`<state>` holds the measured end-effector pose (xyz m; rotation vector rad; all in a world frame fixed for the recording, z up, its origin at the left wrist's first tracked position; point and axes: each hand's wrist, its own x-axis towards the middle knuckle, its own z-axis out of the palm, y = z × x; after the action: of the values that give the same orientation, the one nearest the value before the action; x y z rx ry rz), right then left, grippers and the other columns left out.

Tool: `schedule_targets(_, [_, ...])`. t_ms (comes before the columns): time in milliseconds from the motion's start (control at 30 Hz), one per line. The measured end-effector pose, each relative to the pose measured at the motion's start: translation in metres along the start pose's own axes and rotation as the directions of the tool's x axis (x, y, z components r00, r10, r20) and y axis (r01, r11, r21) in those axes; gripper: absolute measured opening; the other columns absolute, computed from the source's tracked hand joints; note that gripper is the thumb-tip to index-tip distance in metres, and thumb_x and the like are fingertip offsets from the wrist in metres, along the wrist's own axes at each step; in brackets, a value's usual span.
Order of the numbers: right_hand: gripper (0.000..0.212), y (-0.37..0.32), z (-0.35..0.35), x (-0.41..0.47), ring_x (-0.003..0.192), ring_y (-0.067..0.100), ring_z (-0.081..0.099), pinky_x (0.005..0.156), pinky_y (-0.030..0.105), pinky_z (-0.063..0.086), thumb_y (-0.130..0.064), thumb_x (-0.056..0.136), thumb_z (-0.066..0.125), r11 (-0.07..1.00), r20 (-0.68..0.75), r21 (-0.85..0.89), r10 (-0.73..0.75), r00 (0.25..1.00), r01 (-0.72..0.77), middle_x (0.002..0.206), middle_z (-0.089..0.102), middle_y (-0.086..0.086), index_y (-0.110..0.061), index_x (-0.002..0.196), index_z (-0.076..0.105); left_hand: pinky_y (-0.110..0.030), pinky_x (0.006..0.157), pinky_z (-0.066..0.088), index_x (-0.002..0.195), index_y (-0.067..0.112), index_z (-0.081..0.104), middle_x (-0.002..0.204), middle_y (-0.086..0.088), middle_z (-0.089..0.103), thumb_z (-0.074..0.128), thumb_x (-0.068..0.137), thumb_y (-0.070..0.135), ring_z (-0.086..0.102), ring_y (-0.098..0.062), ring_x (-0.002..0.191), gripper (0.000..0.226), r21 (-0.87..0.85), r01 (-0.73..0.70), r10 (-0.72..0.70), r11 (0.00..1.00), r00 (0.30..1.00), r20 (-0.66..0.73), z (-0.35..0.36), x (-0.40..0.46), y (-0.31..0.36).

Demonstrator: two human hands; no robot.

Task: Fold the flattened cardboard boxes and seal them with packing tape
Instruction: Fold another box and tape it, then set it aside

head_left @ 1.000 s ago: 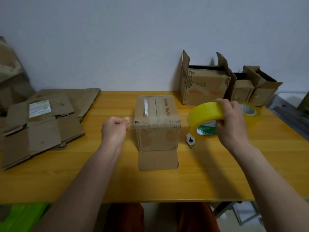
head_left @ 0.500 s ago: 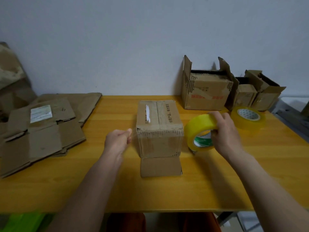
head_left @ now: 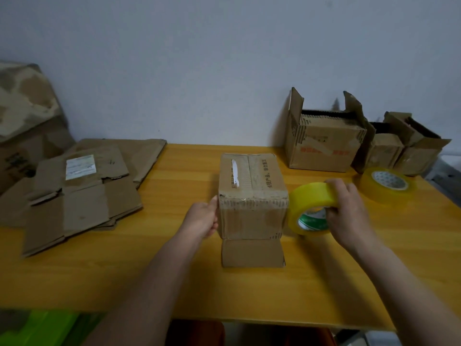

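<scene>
A small folded cardboard box (head_left: 252,193) stands in the middle of the wooden table (head_left: 149,278), its top flaps closed and one flap lying flat toward me. My left hand (head_left: 200,221) presses against the box's left side, thumb on the upper front edge. My right hand (head_left: 346,208) grips a yellow roll of packing tape (head_left: 308,203), held on edge right beside the box's right side. A stack of flattened cardboard boxes (head_left: 77,193) lies at the left of the table.
A second roll of yellow tape (head_left: 385,183) lies flat at the right. Three open cardboard boxes (head_left: 321,143) stand against the wall at the back right. A crumpled brown box (head_left: 25,116) is at the far left.
My right hand brought the tape roll down and left to the box's right side. My left hand moved right from a loose fist onto the box's left side.
</scene>
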<state>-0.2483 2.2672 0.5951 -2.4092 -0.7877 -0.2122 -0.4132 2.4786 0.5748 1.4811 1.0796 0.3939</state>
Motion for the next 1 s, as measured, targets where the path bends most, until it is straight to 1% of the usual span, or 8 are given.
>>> schedule_targets(133, [0.056, -0.005, -0.002, -0.003, 0.111, 0.034, 0.043, 0.084, 0.042, 0.041, 0.007, 0.083, 0.056, 1.000, 0.008, 0.007, 0.005, 1.000, -0.006, 0.116, 0.044, 0.013, -0.015, 0.133, 0.043, -0.039, 0.090, 0.043, 0.127, -0.002, 0.051, 0.120, -0.017, 0.052, 0.032, 0.100, 0.051, 0.053, -0.031, 0.109, 0.063, 0.554, -0.032, 0.113, 0.832, 0.987, -0.112, -0.005, 0.009, 0.002])
schedule_targets(333, [0.056, -0.017, 0.001, -0.012, 0.113, 0.033, 0.042, 0.088, 0.040, 0.039, 0.006, 0.083, 0.054, 1.000, 0.036, 0.024, -0.001, 0.999, 0.000, 0.120, 0.045, 0.013, -0.013, 0.134, 0.042, -0.026, 0.087, 0.049, 0.121, 0.009, 0.062, 0.116, -0.004, 0.065, 0.043, 0.100, 0.005, 0.061, -0.018, 0.105, 0.029, 0.413, -0.506, 0.619, 0.757, 0.758, -0.205, -0.014, -0.016, 0.008])
schedule_targets(467, [0.058, -0.028, -0.003, -0.018, 0.114, 0.026, 0.039, 0.091, 0.035, 0.036, 0.003, 0.083, 0.054, 0.994, 0.094, 0.036, -0.111, 0.989, 0.108, 0.123, 0.043, 0.008, -0.016, 0.136, 0.040, -0.032, 0.068, 0.040, 0.089, 0.017, 0.060, 0.087, -0.001, 0.058, 0.030, 0.102, 0.045, 0.053, -0.021, 0.083, 0.043, 0.535, -0.423, 0.500, 0.731, 0.866, 0.001, -0.027, -0.021, 0.027])
schedule_targets(600, [0.059, -0.045, -0.006, -0.028, 0.114, 0.013, 0.035, 0.100, 0.033, 0.037, -0.004, 0.088, 0.057, 0.968, 0.274, 0.200, -0.203, 0.940, 0.151, 0.118, 0.037, -0.006, -0.023, 0.139, 0.033, -0.036, 0.092, 0.042, 0.133, 0.017, 0.050, 0.131, -0.004, 0.056, 0.033, 0.095, 0.062, 0.052, -0.026, 0.117, 0.061, 0.683, -0.338, 0.349, 0.647, 0.928, 0.129, -0.032, 0.004, 0.047])
schedule_targets(700, [0.063, -0.051, -0.009, -0.036, 0.122, 0.014, 0.036, 0.105, 0.040, 0.040, -0.008, 0.090, 0.058, 0.926, 0.414, 0.371, -0.234, 0.880, 0.072, 0.126, 0.035, -0.007, -0.029, 0.142, 0.028, -0.038, 0.116, 0.022, 0.154, 0.019, 0.017, 0.161, -0.005, 0.018, 0.038, 0.098, 0.053, 0.020, -0.024, 0.146, 0.069, 0.652, -0.371, 0.275, 0.662, 0.929, 0.249, -0.034, 0.020, 0.051])
schedule_targets(767, [0.067, -0.054, -0.012, -0.040, 0.124, 0.014, 0.039, 0.103, 0.040, 0.044, -0.009, 0.090, 0.060, 0.883, 0.498, 0.469, -0.260, 0.828, -0.005, 0.132, 0.034, -0.009, -0.032, 0.144, 0.027, -0.041, 0.118, 0.015, 0.153, 0.027, 0.022, 0.162, -0.004, 0.007, 0.041, 0.098, 0.051, 0.009, -0.025, 0.148, 0.063, 0.648, -0.404, 0.323, 0.646, 0.913, 0.247, -0.032, 0.022, 0.053])
schedule_targets(900, [0.067, -0.060, -0.006, -0.044, 0.118, 0.011, 0.048, 0.094, 0.034, 0.052, -0.013, 0.087, 0.067, 0.832, 0.521, 0.551, -0.280, 0.806, -0.067, 0.135, 0.042, -0.009, -0.034, 0.141, 0.035, -0.030, 0.080, 0.042, 0.114, 0.027, 0.068, 0.127, -0.003, 0.057, 0.051, 0.096, 0.046, 0.050, -0.022, 0.111, 0.031, 0.884, -0.353, 0.663, 0.307, 0.746, 0.067, -0.021, 0.003, 0.053])
schedule_targets(1000, [0.065, -0.066, -0.003, -0.044, 0.112, 0.011, 0.053, 0.092, 0.035, 0.053, -0.012, 0.084, 0.071, 0.815, 0.488, 0.574, -0.264, 0.832, -0.077, 0.127, 0.048, -0.010, -0.033, 0.137, 0.040, -0.027, 0.059, 0.036, 0.102, 0.017, 0.067, 0.098, -0.002, 0.064, 0.032, 0.089, 0.072, 0.054, -0.018, 0.083, 0.066, 0.902, -0.360, 0.634, 0.238, 0.761, 0.136, -0.008, -0.015, 0.038])
